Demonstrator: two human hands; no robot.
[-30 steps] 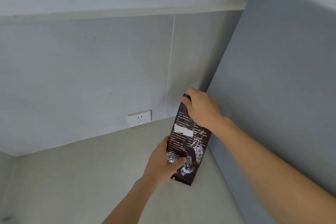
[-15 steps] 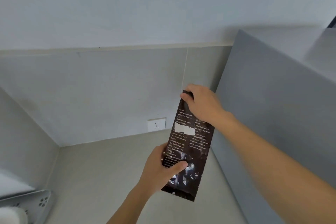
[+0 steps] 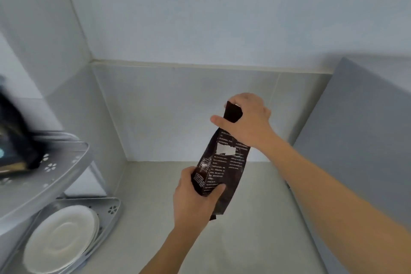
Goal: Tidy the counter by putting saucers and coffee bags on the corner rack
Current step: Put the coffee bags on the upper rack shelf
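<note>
Hands (image 3: 246, 122) gripping coffee bag (image 3: 222, 162) above counter (image 3: 255, 240)

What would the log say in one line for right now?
left hand: holds coffee bag bottom | right hand: pinches top | bag: above counter | saucers: on rack's lower shelf

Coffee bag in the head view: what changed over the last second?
The view swung left, bringing the corner rack, with saucers on its lower shelf, into sight. The coffee bag stays off the counter, left hand still gripping low, right hand pinching the top.
</note>
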